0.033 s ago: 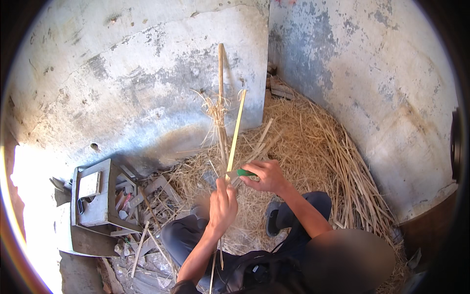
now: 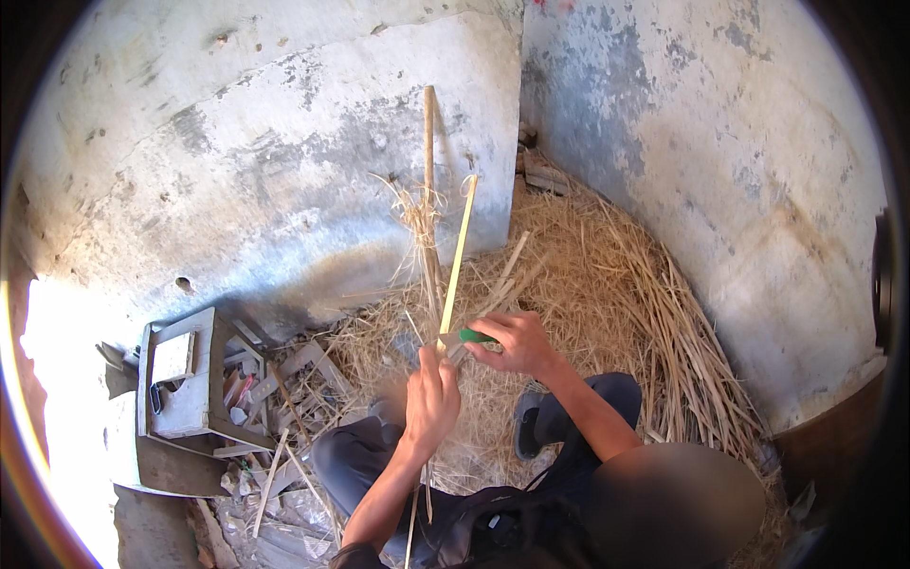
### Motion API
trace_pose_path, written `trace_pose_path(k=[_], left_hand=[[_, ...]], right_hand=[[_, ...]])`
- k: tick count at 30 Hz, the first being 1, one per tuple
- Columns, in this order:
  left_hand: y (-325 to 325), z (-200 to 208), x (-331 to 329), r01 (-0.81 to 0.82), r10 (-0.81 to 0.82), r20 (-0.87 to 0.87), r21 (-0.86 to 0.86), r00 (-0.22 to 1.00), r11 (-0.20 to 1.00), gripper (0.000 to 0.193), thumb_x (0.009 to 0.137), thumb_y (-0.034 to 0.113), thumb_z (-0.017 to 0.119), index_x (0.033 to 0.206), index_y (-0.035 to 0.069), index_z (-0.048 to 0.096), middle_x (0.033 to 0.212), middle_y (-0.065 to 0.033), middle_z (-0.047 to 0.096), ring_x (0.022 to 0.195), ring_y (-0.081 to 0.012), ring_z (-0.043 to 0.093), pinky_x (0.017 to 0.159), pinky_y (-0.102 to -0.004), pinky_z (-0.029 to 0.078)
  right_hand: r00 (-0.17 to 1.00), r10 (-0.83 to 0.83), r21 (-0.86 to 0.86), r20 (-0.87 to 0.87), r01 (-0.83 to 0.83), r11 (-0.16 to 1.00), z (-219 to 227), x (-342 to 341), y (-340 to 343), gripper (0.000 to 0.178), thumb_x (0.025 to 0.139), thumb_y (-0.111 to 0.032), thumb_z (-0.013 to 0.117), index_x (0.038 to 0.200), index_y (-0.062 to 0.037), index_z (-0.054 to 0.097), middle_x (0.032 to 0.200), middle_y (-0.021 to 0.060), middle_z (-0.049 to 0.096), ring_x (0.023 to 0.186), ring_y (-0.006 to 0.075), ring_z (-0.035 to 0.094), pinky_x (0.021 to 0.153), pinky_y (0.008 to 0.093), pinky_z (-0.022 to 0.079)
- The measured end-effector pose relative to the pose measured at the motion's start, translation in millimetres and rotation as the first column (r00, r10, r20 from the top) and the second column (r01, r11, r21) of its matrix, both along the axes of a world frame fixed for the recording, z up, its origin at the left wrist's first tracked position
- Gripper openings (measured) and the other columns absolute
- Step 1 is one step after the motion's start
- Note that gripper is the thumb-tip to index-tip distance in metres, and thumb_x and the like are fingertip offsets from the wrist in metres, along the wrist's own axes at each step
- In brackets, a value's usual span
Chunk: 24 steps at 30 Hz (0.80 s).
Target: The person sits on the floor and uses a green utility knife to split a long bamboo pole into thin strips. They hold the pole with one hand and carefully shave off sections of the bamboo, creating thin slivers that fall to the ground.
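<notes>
A long pale-yellow strip [image 2: 459,258], seemingly split bamboo, slants up and away from my left hand [image 2: 431,398], whose fingers are closed round its lower part. A thin tail of it seems to hang below that hand. My right hand [image 2: 517,343] grips the green handle [image 2: 474,336] of a knife. Its short blade [image 2: 449,339] lies across the strip just above my left fingertips. Beyond them, an upright wooden stick [image 2: 429,142] leans against the wall, with a tuft of curled shavings [image 2: 418,213] round its middle.
Loose shavings [image 2: 578,256] cover the floor, and a heap of long thin strips [image 2: 697,332] curves along the right wall [image 2: 720,190]. At left, a worn wooden stool-like box [image 2: 194,379] stands among scraps. My bent knees [image 2: 346,455] flank the work.
</notes>
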<state>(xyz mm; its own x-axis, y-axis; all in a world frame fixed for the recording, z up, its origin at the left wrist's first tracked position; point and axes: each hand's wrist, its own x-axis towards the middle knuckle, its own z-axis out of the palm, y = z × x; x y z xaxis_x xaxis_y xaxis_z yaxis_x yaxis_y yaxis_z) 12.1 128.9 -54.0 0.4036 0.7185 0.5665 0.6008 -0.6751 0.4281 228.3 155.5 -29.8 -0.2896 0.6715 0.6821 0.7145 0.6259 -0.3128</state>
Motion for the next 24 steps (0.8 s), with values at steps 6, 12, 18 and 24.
trace_pose_path(k=[6,12,18,24], left_hand=[[-7,4,6,0.032,-0.033,0.004,0.128,0.999,0.991,0.008,0.100,0.001,0.054,0.103,-0.005,0.050,0.103,-0.0313,0.057,0.059,-0.0443,0.058,0.056,-0.0562,0.048],[-20,-6,16,0.124,-0.051,0.204,-0.365,0.978,0.923,0.021,0.101,0.007,0.051,0.116,-0.004,0.043,0.077,-0.0351,0.062,0.068,-0.0554,0.062,0.060,-0.0625,0.048],[-26,3,18,0.110,-0.053,0.164,-0.359,0.985,0.927,0.021,0.102,0.009,0.050,0.117,-0.003,0.043,0.077,-0.0353,0.064,0.071,-0.0567,0.063,0.064,-0.0635,0.049],[-31,-7,23,0.157,-0.109,0.163,-0.323,0.981,0.933,0.022,0.103,0.012,0.050,0.118,-0.003,0.043,0.076,-0.0364,0.065,0.073,-0.0579,0.064,0.068,-0.0658,0.049]], right_hand=[[0.989,-0.052,-0.038,-0.141,0.047,0.998,-4,13,6,0.028,0.095,-0.035,0.076,0.101,-0.0077,0.077,0.080,0.0060,0.075,0.060,0.0174,0.070,0.053,0.0324,0.054],[0.948,-0.260,0.005,-0.183,0.266,0.964,12,64,24,0.033,0.099,-0.035,0.070,0.105,-0.0038,0.076,0.078,0.0088,0.072,0.058,0.0176,0.066,0.052,0.0316,0.049],[0.948,-0.243,-0.012,-0.205,0.246,0.969,15,66,23,0.032,0.099,-0.033,0.069,0.105,-0.0022,0.075,0.070,0.0077,0.068,0.055,0.0169,0.062,0.050,0.0326,0.047],[0.905,-0.368,-0.153,-0.215,0.340,0.928,-1,108,44,0.041,0.104,-0.042,0.064,0.108,-0.0041,0.078,0.066,0.0047,0.068,0.050,0.0125,0.058,0.047,0.0312,0.043]])
